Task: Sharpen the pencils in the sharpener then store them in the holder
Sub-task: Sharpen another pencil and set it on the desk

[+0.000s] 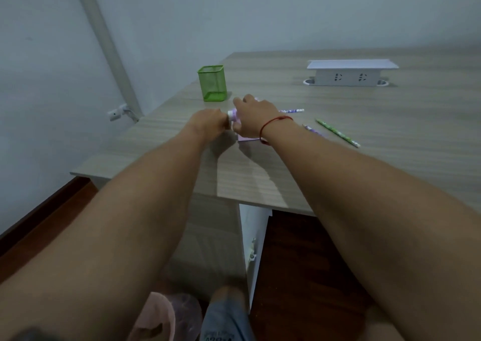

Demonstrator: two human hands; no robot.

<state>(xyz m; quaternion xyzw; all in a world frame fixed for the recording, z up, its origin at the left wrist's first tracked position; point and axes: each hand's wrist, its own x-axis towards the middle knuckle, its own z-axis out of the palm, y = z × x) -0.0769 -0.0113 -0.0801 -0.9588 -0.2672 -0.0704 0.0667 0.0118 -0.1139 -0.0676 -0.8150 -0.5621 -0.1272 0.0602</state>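
Matt wood-grain table (286, 158); holder (212, 84) seemingly wire mesh.

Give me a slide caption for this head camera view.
Left hand and right hand hold the sharpener on the desk, green holder behind, three pencils lying to the right.

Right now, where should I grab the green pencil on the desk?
Pinch the green pencil mid-shaft from above, grip closing across its thin body. It lies flat on the table, apart from the other pencils, nearest the right hand, which holds the sharpener.
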